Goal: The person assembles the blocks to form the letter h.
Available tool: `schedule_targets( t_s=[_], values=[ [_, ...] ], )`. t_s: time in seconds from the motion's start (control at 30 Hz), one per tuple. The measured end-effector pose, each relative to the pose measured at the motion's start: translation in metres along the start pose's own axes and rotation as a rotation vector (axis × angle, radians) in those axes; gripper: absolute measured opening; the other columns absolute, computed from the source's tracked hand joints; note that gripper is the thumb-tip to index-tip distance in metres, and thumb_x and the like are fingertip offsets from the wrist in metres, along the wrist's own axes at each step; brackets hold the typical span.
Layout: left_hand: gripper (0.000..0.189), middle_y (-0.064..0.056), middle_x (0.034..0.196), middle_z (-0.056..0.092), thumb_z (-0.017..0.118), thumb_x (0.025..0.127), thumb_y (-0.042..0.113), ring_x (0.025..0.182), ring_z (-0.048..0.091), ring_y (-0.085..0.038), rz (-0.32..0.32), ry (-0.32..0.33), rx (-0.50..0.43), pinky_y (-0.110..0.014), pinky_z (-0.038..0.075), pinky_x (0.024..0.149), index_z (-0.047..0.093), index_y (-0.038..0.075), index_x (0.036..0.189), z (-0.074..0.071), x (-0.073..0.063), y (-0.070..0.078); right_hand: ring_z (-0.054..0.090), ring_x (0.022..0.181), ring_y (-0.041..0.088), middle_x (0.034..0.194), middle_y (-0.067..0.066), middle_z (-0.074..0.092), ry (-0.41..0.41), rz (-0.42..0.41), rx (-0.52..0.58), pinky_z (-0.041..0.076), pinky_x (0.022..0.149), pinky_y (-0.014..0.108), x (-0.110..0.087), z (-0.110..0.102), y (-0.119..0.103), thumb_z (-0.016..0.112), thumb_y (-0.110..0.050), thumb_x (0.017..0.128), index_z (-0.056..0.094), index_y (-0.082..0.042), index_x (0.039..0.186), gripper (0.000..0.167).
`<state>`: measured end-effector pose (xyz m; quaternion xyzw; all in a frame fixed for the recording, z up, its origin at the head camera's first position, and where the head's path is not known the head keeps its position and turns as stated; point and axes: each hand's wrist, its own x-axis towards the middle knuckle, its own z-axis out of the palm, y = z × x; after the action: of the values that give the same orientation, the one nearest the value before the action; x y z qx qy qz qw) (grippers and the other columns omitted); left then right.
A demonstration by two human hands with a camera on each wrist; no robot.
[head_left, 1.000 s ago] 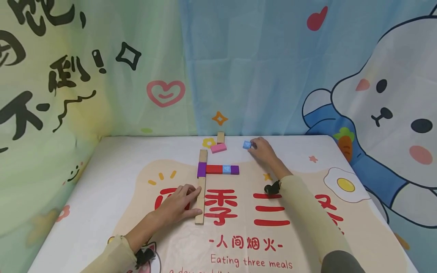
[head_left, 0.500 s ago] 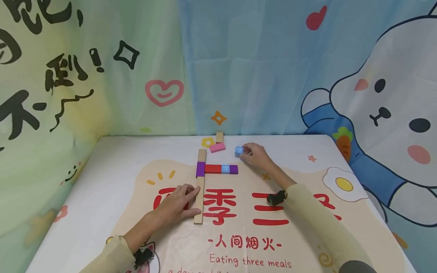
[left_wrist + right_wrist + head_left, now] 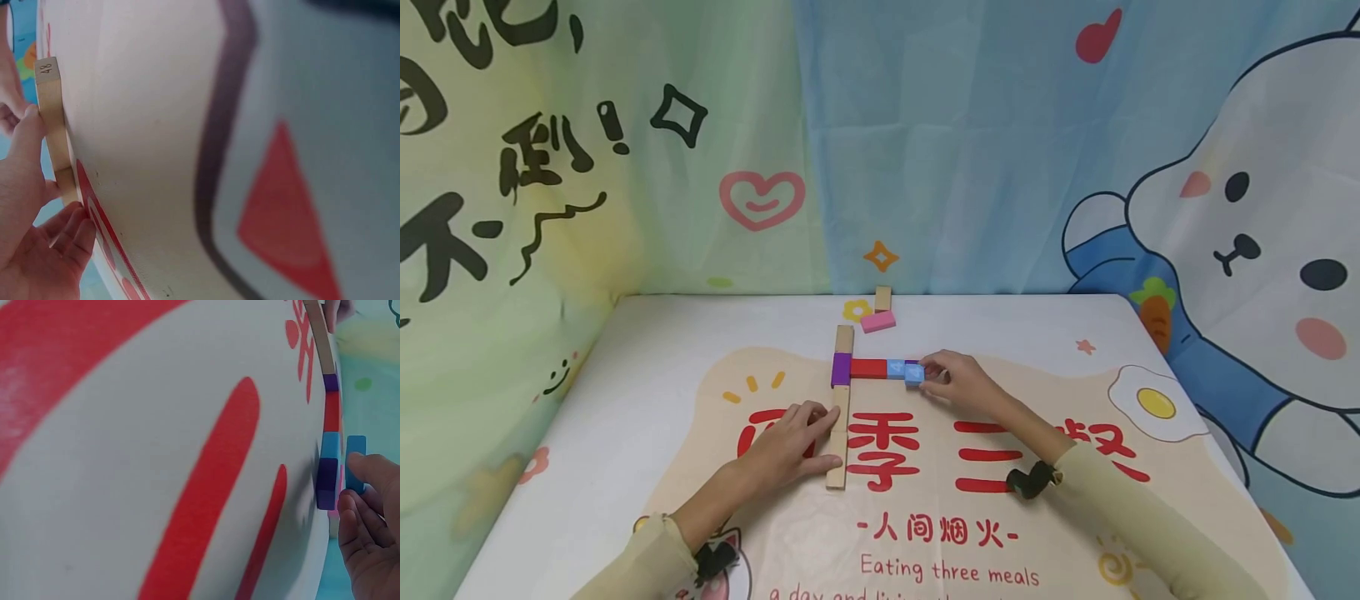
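My right hand (image 3: 964, 383) pinches a small blue block (image 3: 914, 376) between thumb and fingertips. In the right wrist view this held block (image 3: 355, 450) is apart from the row, above a purple block (image 3: 326, 484) at its end. That row runs right from a line of blocks: a red block (image 3: 868, 368), another blue block (image 3: 895, 368), then the purple one, mostly hidden in the head view. My left hand (image 3: 786, 442) rests beside the line's near plain wooden blocks (image 3: 841, 417), thumb and fingertips touching their left side. The nearest wooden block (image 3: 53, 115) has 48 on its end.
Further up the line are a purple block (image 3: 841, 369) and a wooden block (image 3: 845, 338). Near the table's back edge lie a pink block (image 3: 878, 322) and a loose wooden block (image 3: 883, 298). A printed curtain (image 3: 970, 167) hangs behind the table (image 3: 1022, 325).
My right hand has brought the blue block from the back of the table left and toward me, over the row's right end. My left hand has stayed by the wooden blocks.
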<state>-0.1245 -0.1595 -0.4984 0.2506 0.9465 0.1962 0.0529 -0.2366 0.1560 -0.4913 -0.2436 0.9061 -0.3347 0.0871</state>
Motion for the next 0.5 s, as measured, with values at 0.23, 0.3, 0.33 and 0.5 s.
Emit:
schedule_targets(
  t_s=[0.23, 0.3, 0.33, 0.5],
  values=[
    [0.078, -0.006, 0.133, 0.049, 0.068, 0.085, 0.050, 0.115, 0.046, -0.017, -0.004, -0.004, 0.003, -0.026, 0.054, 0.079, 0.040, 0.014, 0.149, 0.000, 0.000, 0.000, 0.057, 0.086, 0.012, 0.098, 0.003, 0.065, -0.017, -0.037, -0.027, 0.052, 0.077, 0.024, -0.006, 0.005, -0.001, 0.074, -0.018, 0.086, 0.064, -0.003, 0.119, 0.037],
    [0.078, -0.005, 0.133, 0.049, 0.068, 0.085, 0.051, 0.115, 0.046, -0.017, -0.005, -0.004, 0.002, -0.026, 0.054, 0.079, 0.040, 0.014, 0.149, 0.000, 0.000, 0.001, 0.057, 0.085, 0.012, 0.097, 0.003, 0.065, -0.021, -0.031, -0.032, 0.052, 0.077, 0.024, -0.006, 0.007, -0.001, 0.074, -0.018, 0.086, 0.064, -0.003, 0.118, 0.037],
    [0.078, -0.005, 0.133, 0.049, 0.068, 0.085, 0.051, 0.115, 0.046, -0.017, -0.005, -0.003, 0.002, -0.026, 0.054, 0.079, 0.040, 0.014, 0.149, 0.000, 0.000, 0.001, 0.057, 0.085, 0.012, 0.096, 0.002, 0.065, -0.025, -0.021, -0.034, 0.052, 0.077, 0.024, -0.006, 0.008, 0.000, 0.074, -0.019, 0.086, 0.064, -0.004, 0.119, 0.037],
    [0.079, -0.005, 0.133, 0.049, 0.068, 0.085, 0.051, 0.115, 0.046, -0.016, -0.010, -0.005, 0.000, -0.026, 0.054, 0.079, 0.039, 0.015, 0.149, 0.000, -0.001, 0.001, 0.058, 0.085, 0.010, 0.095, 0.001, 0.064, -0.047, 0.032, -0.037, 0.054, 0.077, 0.024, -0.005, 0.013, 0.002, 0.074, -0.020, 0.086, 0.063, -0.005, 0.119, 0.038]
  ],
)
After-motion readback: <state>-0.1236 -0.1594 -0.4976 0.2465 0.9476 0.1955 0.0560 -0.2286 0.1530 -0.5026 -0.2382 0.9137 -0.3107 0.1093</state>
